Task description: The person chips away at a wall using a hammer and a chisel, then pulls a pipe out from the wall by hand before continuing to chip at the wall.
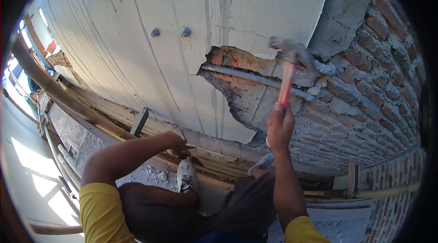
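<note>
- The right hand (279, 126) is raised in front of the wall, its fingers closed tight around the lower end of a hammer's red handle.
- The hammer (287, 76) points up. Its metal head is blurred, right at the broken edge of the plaster (137, 38).
- Below that edge a ragged hole shows bare brick, with a grey pipe (255, 79) running across it.
- To the right, the brick wall (365, 83) is uncovered, with rough mortar.
- The left hand (175, 142) is low by the foot of the wall, near the wooden planks (91, 115). Its fingers look curled, but I cannot tell whether they hold anything.
- Two shoes (187, 174) stand on the rubble-strewn floor below.
</note>
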